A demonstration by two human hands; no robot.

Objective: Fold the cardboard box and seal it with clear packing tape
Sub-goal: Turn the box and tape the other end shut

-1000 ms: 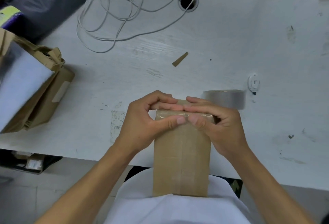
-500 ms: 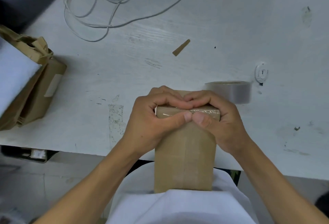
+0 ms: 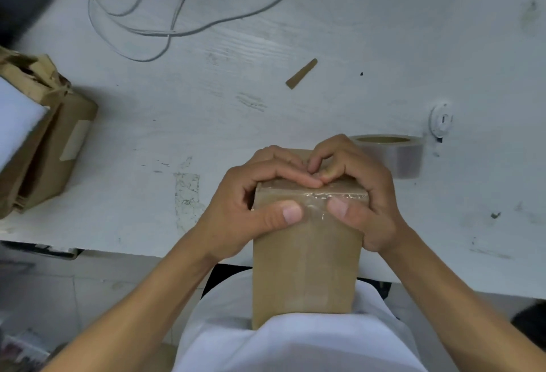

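Desk (image 3: 384,46); hands (image 3: 245,203) clasp box (image 3: 307,265).

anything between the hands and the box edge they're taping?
Nothing visible. The left hand and right hand are both directly on the cardboard box, thumbs pressing the clear tape over its top edge. The tape roll sits behind, clear of the grip.

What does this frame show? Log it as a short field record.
box: cardboard box upright, propped against the person's torso at the table edge
tape: clear strip wrapped over the top near edge
left hand: grips the box, thumb on the tape
right hand: the same, mirrored
tape roll: on the table behind the right hand
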